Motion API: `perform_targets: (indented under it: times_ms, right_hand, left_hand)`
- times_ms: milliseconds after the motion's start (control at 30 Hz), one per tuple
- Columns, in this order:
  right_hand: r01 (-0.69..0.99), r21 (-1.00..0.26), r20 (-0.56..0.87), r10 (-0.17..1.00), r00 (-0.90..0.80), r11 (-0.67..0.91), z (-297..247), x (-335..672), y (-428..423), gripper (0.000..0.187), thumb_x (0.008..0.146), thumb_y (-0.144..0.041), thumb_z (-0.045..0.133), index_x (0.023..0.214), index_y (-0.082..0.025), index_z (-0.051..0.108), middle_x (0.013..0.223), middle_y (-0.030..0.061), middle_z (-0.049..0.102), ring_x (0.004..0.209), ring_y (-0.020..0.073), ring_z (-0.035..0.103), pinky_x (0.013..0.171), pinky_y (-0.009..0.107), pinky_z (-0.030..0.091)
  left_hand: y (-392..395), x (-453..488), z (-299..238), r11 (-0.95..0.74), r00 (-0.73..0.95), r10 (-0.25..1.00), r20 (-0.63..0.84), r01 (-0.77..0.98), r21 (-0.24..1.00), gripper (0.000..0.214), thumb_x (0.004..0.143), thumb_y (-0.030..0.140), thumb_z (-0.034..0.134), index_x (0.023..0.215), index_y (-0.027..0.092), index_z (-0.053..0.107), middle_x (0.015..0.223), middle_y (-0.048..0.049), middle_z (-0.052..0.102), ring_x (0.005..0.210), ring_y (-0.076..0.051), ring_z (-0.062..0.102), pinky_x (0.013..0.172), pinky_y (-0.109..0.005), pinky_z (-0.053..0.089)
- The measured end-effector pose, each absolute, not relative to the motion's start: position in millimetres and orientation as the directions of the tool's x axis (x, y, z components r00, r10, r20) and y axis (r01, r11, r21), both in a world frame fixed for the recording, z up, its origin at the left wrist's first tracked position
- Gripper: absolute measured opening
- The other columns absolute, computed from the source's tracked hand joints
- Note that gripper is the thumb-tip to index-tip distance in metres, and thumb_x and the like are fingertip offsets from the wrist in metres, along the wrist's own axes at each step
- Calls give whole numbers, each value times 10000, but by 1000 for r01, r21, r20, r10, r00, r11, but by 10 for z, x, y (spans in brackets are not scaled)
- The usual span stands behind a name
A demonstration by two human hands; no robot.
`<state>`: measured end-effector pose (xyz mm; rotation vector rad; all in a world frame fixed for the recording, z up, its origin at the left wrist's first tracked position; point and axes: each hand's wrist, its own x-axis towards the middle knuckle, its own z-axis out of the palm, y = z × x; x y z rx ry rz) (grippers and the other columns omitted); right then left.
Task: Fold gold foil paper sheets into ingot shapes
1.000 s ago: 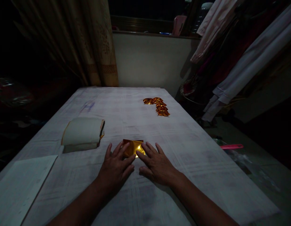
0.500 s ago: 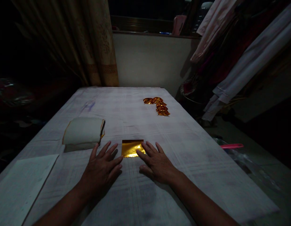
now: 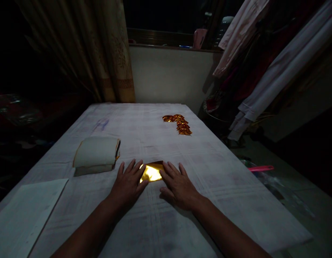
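Note:
A shiny gold foil sheet [image 3: 152, 172] lies on the cloth-covered table [image 3: 155, 222] in front of me. My left hand [image 3: 129, 181] rests palm down with its fingers spread, the fingertips over the sheet's left edge. On the opposite edge lie the fingers of my right hand [image 3: 178, 182], also outstretched and palm down. Neither hand grips anything. Farther back on the right sits a bent row of folded gold foil pieces [image 3: 183, 125]. A thick stack of pale paper sheets [image 3: 97, 152] with gold showing at its edges lies to the left.
A white sheet or board [image 3: 28, 211] covers the near left corner. A curtain [image 3: 112, 53] hangs behind the table, beside a window ledge with a pink cup [image 3: 199, 38]. Clothes [image 3: 262, 86] hang at the right, above a pink handle [image 3: 261, 168] near the floor.
My left hand has moved right and forward onto the foil's left edge. The foil has tilted slightly, while my right hand stays nearly in place. The view has shifted a little.

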<state>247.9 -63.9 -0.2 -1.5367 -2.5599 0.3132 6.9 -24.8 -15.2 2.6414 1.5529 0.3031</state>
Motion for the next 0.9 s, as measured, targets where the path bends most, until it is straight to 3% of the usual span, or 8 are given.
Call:
perform_targets:
  times_ms: [167,367,667,833,900]
  right_hand:
    - [842,-276,32,880,-474,464,8,2167,-539,716,1014,-523,467,1570,-99,309,1634,194,234,1533,328,201,1224,635,148]
    - [815,-283,12,852,-524,505,-38,2043,-450,777,1000,-588,466,1565,-78,307,1626,198,250,1531,317,208,1236,612,133]
    - [860,-257,-38,885,-465,440,-54,2303,-477,776,991,-632,434,1565,-120,332,1633,192,234,1530,334,209,1216,642,147]
    - [856,-255,-14,883,-469,450,-64,2421,-489,801,978,-648,449,1564,-115,334,1632,194,239,1529,338,215,1220,634,149]
    - [853,-256,-11,881,-472,454,-57,2426,-489,797,984,-654,423,1560,-109,342,1632,192,237,1528,339,216,1218,639,148]
  left_hand:
    - [-319,120,-183,-435,419,899,130,891,129,557,962,415,514,1481,213,497,1597,-145,398,1504,-355,297,1207,-609,168]
    - [-296,101,-223,-419,403,907,122,894,162,542,960,411,526,1482,266,500,1621,-143,353,1515,-364,266,1190,-622,197]
    - [-282,76,-224,-418,409,909,86,892,173,550,963,418,506,1479,228,503,1626,-153,335,1511,-379,269,1188,-640,190]
    - [-412,213,-123,-433,409,895,178,893,120,467,988,272,429,1439,245,546,1607,-130,386,1508,-346,292,1202,-642,132]
    - [-482,303,-69,-529,501,842,200,840,121,451,994,261,431,1426,281,558,1580,-95,440,1496,-334,322,1215,-638,85]
